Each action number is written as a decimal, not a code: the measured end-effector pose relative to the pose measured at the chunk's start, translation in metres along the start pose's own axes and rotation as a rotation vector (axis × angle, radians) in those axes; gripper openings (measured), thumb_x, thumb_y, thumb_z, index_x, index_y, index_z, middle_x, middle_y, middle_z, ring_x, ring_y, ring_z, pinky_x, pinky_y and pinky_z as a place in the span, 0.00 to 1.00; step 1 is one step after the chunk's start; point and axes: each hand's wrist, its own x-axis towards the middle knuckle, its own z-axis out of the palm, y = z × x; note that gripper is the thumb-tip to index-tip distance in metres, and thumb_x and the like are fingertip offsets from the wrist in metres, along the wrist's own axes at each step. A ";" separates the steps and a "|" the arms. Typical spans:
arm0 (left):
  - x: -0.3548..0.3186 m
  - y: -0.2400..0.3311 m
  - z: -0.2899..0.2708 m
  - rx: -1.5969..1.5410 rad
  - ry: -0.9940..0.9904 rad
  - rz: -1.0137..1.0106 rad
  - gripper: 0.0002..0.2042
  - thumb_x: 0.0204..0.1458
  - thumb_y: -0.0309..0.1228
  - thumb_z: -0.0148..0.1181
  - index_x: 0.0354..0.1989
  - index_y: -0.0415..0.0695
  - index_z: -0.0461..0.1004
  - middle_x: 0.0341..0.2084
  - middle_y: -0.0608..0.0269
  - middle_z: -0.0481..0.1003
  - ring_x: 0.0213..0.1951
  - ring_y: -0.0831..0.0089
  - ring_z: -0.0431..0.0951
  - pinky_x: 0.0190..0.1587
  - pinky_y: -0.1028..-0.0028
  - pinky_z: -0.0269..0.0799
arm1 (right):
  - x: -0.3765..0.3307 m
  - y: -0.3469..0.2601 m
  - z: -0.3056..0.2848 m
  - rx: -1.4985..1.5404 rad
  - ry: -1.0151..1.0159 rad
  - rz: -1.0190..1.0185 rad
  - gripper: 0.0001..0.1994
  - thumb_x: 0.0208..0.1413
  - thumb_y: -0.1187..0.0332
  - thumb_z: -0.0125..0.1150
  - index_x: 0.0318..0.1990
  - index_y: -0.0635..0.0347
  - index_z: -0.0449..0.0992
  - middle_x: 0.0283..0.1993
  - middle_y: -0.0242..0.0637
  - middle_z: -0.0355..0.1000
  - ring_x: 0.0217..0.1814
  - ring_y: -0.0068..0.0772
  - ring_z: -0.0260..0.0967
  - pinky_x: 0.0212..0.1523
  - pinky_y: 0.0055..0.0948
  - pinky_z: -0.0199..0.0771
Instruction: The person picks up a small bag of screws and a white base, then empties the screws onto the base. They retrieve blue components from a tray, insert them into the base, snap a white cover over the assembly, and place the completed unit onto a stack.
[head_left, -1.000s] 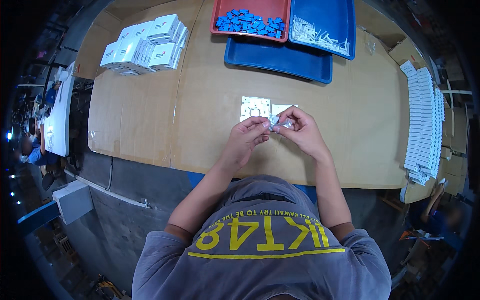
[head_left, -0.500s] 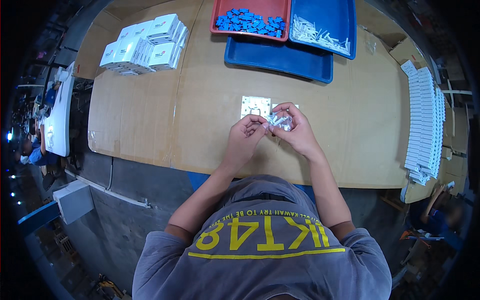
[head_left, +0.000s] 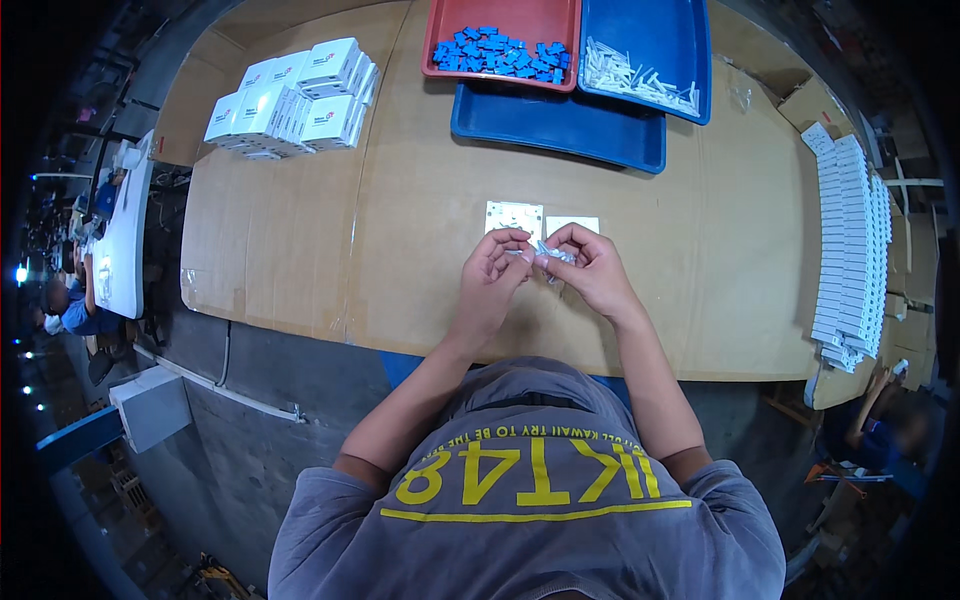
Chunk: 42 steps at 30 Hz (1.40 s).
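Observation:
Both my hands meet over the near middle of the table. My left hand (head_left: 493,280) is closed, its thumb and fingertips pinching one edge of a small clear plastic bag (head_left: 556,252) with whitish pieces inside. My right hand (head_left: 597,277) grips the same bag from the other side, and its fingers partly cover it. Just beyond the left fingers lies a white square plate (head_left: 514,212) with some detail on its face. Beside it, a plain white square piece (head_left: 575,222) is half hidden by my right hand.
Beyond the hands stand a blue tray (head_left: 560,135), a red tray (head_left: 500,75) of blue clips and another blue tray (head_left: 700,60) of white plugs. White boxes (head_left: 290,100) are stacked far left; rows of white pieces (head_left: 850,250) line the right edge. People work at both sides.
My right fingers have curled lower over the bag, so less of it shows. More of the plain white piece is now visible. The whole view has shifted slightly.

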 end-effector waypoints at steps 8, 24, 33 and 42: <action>0.004 -0.002 -0.008 -0.014 0.032 -0.047 0.10 0.65 0.22 0.59 0.53 0.36 0.73 0.41 0.65 0.77 0.38 0.82 0.76 0.44 0.80 0.74 | 0.000 0.002 -0.002 0.037 0.007 -0.049 0.11 0.62 0.78 0.68 0.51 0.68 0.79 0.46 0.36 0.78 0.46 0.22 0.76 0.47 0.23 0.78; 0.008 0.003 -0.012 0.039 -0.045 -0.051 0.17 0.62 0.17 0.58 0.59 0.36 0.71 0.43 0.66 0.74 0.44 0.82 0.76 0.50 0.80 0.75 | 0.002 0.004 -0.001 0.117 0.043 -0.032 0.14 0.63 0.79 0.65 0.55 0.68 0.77 0.42 0.35 0.78 0.44 0.21 0.77 0.46 0.21 0.79; 0.007 0.008 -0.005 -0.002 0.012 -0.054 0.14 0.64 0.17 0.57 0.57 0.34 0.71 0.42 0.64 0.75 0.43 0.80 0.78 0.50 0.78 0.76 | 0.004 0.010 -0.004 0.133 0.018 0.009 0.16 0.64 0.80 0.64 0.58 0.68 0.75 0.37 0.31 0.75 0.38 0.22 0.78 0.41 0.22 0.82; 0.009 0.006 -0.010 -0.044 0.012 -0.090 0.18 0.63 0.19 0.59 0.61 0.36 0.69 0.45 0.61 0.77 0.43 0.78 0.79 0.49 0.76 0.78 | 0.003 0.004 0.001 0.114 0.033 -0.055 0.13 0.67 0.79 0.60 0.57 0.67 0.75 0.36 0.29 0.74 0.38 0.19 0.76 0.41 0.22 0.82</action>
